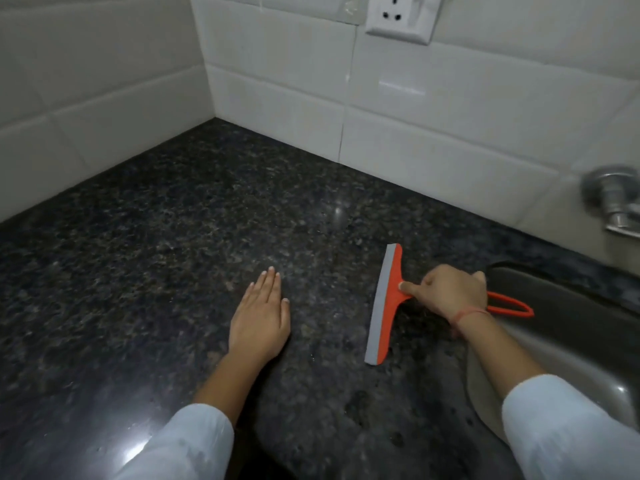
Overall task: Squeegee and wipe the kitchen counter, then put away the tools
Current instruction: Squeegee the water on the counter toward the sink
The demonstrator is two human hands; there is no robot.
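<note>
An orange squeegee point(387, 299) with a grey rubber blade rests blade-down on the dark speckled granite counter point(173, 244), right of centre. My right hand point(450, 292) grips its handle, index finger stretched along the neck toward the blade; the looped handle end sticks out behind my wrist over the sink. My left hand point(261, 320) lies flat on the counter, palm down, fingers together, a hand's width left of the blade. No cloth is in view.
A steel sink point(568, 327) is set into the counter at the right. A metal tap point(613, 202) juts from the white tiled wall point(433, 133) above it. A wall socket point(401, 15) sits at top centre. Tiled walls meet in a corner at the back left.
</note>
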